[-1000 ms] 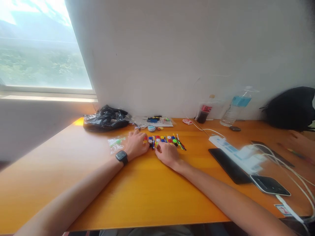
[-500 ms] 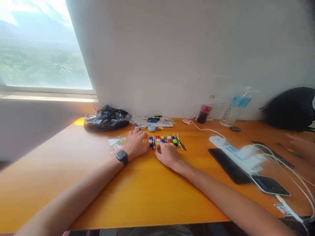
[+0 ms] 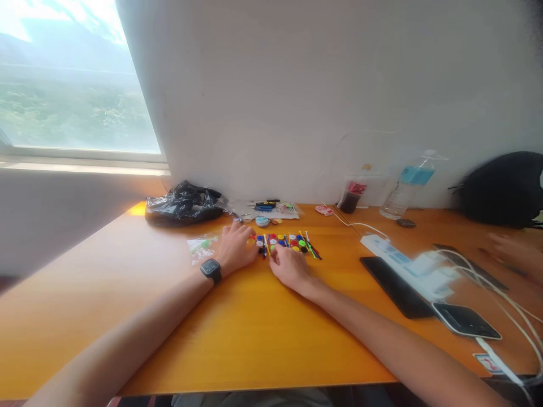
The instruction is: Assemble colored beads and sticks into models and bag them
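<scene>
While both bare hands are resting on the wooden table (image 3: 246,339), a row of coloured discs (image 3: 292,242) is lying just beyond them, closer to the far edge than to the near one. Its long axis is running left to right, roughly parallel to the near edge. The left hand (image 3: 235,247) is covering the row's left end, its fingers curling over the pieces there; I cannot tell whether they are pinching anything. The right hand (image 3: 289,264) is bearing in from the near side at the row's middle, so the discs are lying on its far-edge side and are showing past its knuckles toward the right. Its thumb and forefinger are sitting close together beside a yellow stick (image 3: 267,245), which is pointing toward the far edge, across the row's axis; whether they are gripping it is too small to tell. Of the two, the right hand is lying nearer the slanting thin sticks (image 3: 313,245) at the row's right end. A clear plastic bag (image 3: 200,250) is lying just left of the left hand, toward the left edge. Beyond the row, a small round tin (image 3: 262,222) is standing nearer the far edge.
</scene>
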`<action>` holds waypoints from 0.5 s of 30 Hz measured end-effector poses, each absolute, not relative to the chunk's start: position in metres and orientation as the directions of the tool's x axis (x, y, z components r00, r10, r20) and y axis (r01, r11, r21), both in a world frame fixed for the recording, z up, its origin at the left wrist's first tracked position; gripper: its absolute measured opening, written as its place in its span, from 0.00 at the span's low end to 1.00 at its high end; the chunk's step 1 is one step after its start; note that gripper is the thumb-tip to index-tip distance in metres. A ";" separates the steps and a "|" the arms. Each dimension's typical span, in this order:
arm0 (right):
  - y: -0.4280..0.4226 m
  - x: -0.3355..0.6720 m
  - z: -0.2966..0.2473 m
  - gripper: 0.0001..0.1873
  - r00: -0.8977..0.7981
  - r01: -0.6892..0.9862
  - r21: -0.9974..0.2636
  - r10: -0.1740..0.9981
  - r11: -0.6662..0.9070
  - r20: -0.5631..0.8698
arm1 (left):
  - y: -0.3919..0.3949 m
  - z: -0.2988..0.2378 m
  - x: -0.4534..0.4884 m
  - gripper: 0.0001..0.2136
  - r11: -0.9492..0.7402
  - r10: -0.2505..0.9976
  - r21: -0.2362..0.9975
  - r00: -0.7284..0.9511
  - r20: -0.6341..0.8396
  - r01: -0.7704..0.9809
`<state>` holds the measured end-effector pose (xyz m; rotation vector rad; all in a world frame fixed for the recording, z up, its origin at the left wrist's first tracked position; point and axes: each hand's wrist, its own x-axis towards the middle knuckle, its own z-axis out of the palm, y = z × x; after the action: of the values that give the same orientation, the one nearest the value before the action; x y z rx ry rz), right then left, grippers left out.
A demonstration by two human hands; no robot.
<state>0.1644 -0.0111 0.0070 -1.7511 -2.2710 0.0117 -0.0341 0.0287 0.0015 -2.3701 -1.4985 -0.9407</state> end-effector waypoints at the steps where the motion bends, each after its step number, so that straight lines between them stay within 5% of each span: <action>1: -0.011 0.164 0.007 0.04 -0.233 0.947 -0.175 0.950 0.271 0.208 | 0.029 0.001 -0.034 0.06 -0.475 0.747 0.175 0.290 0.599 0.862; 15: -0.011 0.166 -0.001 0.04 -0.272 0.922 -0.204 0.925 0.330 0.266 | 0.033 -0.003 -0.035 0.05 -0.501 0.755 0.157 0.341 0.560 0.851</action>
<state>0.1657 -0.0109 -0.0013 -1.6443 -2.2663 0.0123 -0.0350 0.0328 -0.0025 -2.4344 -1.4732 -0.8793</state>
